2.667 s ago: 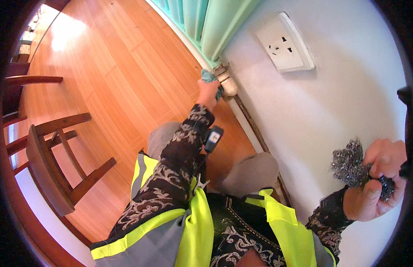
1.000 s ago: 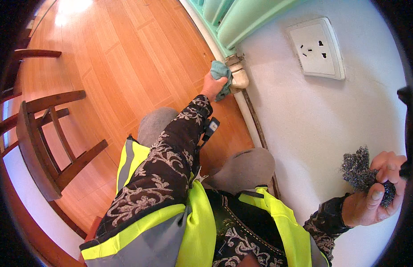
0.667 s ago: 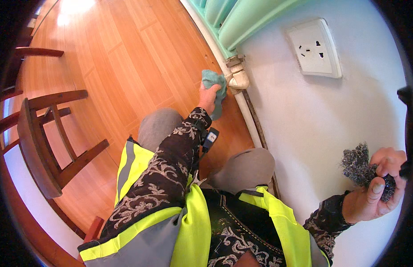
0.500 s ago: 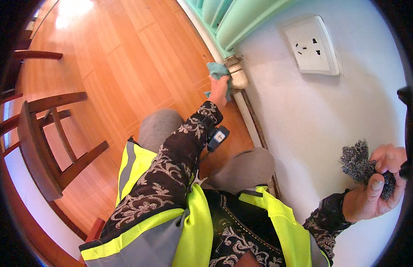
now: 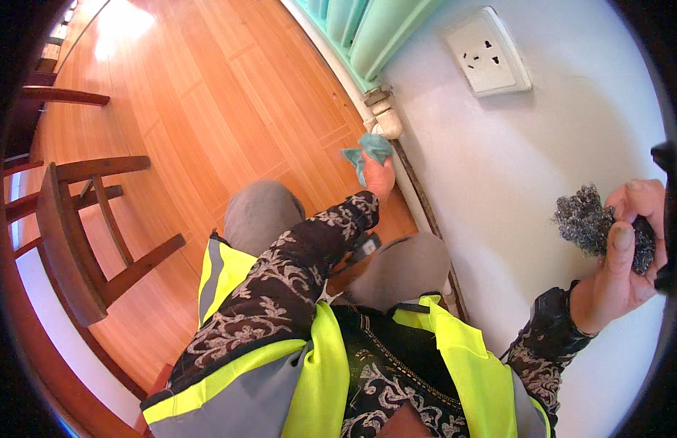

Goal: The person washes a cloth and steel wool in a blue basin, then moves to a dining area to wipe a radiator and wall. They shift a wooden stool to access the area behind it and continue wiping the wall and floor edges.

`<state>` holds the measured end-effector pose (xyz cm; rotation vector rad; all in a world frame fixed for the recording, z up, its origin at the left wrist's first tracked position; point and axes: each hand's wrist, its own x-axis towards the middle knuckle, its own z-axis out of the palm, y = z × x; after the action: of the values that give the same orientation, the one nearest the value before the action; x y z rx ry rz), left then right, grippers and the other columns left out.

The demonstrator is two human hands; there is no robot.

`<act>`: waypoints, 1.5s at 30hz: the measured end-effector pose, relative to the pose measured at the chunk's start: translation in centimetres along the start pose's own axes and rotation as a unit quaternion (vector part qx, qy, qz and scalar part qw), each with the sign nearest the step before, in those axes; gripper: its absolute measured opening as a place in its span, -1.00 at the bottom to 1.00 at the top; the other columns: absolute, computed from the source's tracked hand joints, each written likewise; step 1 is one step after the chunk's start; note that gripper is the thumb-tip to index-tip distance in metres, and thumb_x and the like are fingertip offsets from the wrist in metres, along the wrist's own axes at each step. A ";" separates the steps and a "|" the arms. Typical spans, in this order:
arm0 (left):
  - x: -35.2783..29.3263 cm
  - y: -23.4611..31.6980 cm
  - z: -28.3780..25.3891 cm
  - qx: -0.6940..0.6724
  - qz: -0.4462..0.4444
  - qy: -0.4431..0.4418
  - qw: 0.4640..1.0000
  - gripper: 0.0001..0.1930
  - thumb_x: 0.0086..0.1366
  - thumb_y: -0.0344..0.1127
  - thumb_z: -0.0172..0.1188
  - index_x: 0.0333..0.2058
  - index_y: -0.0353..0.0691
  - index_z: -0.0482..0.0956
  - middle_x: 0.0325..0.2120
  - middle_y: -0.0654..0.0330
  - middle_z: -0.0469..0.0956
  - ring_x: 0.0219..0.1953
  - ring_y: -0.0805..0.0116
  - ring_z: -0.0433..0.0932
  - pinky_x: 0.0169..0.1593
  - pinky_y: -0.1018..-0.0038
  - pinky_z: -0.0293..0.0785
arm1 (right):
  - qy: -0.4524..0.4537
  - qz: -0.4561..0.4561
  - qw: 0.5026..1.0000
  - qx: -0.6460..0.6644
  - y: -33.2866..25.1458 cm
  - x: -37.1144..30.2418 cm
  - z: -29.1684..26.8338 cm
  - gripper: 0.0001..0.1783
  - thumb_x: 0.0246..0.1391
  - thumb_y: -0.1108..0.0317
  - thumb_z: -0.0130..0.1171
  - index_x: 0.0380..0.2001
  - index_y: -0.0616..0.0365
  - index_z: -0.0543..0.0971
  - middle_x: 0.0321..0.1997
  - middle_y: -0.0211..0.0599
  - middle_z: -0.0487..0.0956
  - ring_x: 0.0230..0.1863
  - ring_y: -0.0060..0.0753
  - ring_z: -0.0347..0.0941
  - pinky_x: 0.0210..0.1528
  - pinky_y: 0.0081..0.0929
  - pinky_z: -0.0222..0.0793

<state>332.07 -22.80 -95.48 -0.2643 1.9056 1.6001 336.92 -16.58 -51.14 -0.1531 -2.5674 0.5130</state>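
Left hand (image 5: 380, 177) bunches a teal cloth (image 5: 376, 147) in its fingers, just beside the cream pipe elbow (image 5: 387, 125) below the mint-green radiator (image 5: 386, 36); near the wall (image 5: 492, 204), right hand (image 5: 621, 255) grips wiry steel wool (image 5: 583, 220)!

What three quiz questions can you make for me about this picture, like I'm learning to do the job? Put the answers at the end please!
1. Which hand holds the curly metal scrubber?
2. True or false: the left hand holds a blue-green cloth.
3. Pick one. Which of these is nearest to the blue-green cloth?
A) the wooden chair
B) the white wall socket
C) the pale pipe elbow

Key:
1. The right hand.
2. True.
3. C, the pale pipe elbow.
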 end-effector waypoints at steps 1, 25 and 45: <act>-0.2 0.2 -0.9 0.033 0.036 -0.064 0.997 -0.43 0.14 -0.28 0.17 0.10 -0.29 0.19 -0.09 -0.11 0.46 -0.03 -0.02 0.44 0.00 0.24 0.35 | -0.015 -0.005 1.000 -0.008 0.0 0.0 0.0 -0.69 0.04 0.24 0.20 -0.30 0.31 0.46 -0.39 -0.25 0.37 -0.36 -0.43 0.28 -0.27 -0.53 0.19; 2.2 8.3 -6.7 0.574 0.604 -0.269 0.482 -0.56 0.08 -0.47 0.07 0.01 -0.09 0.42 -0.05 0.09 0.38 -0.51 0.17 0.53 -0.50 0.29 0.46 | -0.007 -0.043 0.991 -0.128 1.0 -1.6 -0.1 -0.78 0.01 0.38 0.17 -0.27 0.27 0.52 -0.36 -0.36 0.45 -0.34 -0.55 0.35 -0.26 -0.67 0.23; 2.1 10.1 -11.0 0.562 0.381 -0.394 0.620 -0.76 0.10 -0.22 0.10 -0.26 -0.16 0.55 -0.25 -0.05 0.44 -0.21 -0.01 0.47 -0.16 0.19 0.45 | -0.002 -0.050 0.997 -0.053 0.3 -0.7 -0.1 -0.81 -0.11 0.55 0.13 -0.33 0.25 0.51 -0.42 -0.33 0.43 -0.45 -0.53 0.28 -0.40 -0.61 0.22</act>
<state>321.47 -30.22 -87.78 1.6654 1.8635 0.3416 337.55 -16.40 -51.52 -0.0608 -2.5917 0.3407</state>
